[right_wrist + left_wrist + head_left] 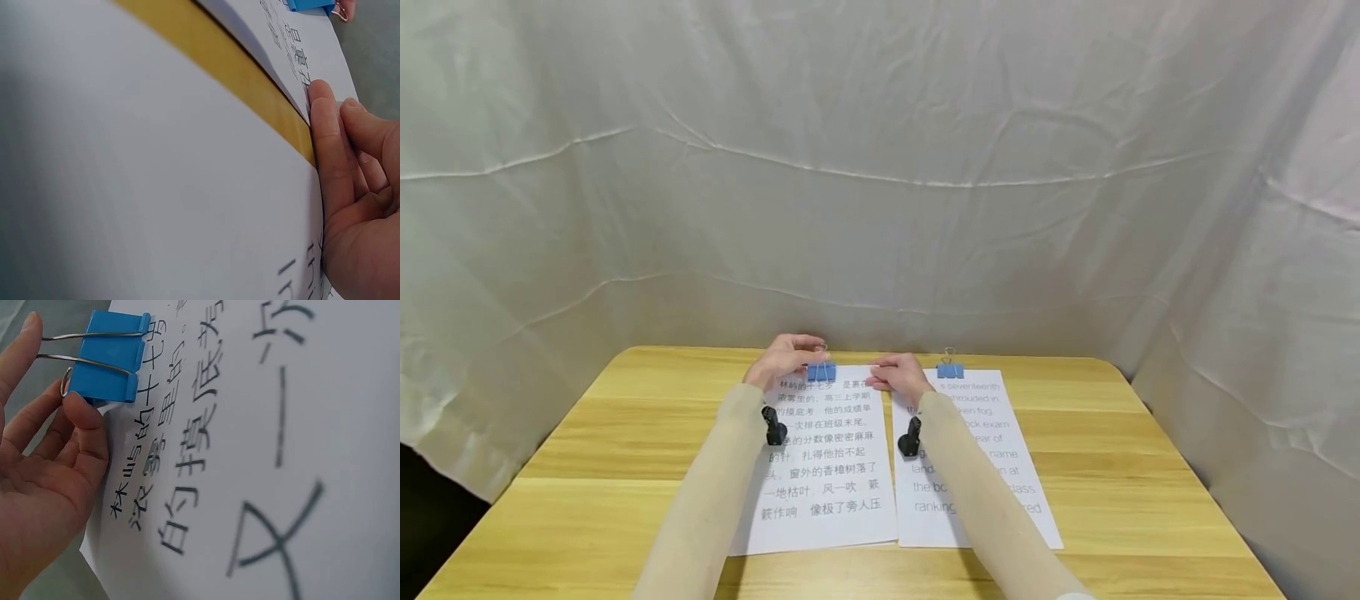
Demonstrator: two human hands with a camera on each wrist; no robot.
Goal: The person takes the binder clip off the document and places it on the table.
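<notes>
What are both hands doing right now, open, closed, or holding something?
Left hand: pinching the wire handles of the blue binder clip.
Right hand: open, fingers pressing on the Chinese-text sheet.

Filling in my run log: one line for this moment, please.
left hand: pinches clip handles | right hand: presses left sheet edge | right sheet: clipped

chinese print on the left sheet (827, 467); "exam", "name", "ranking" on the right sheet (992, 467)
</notes>
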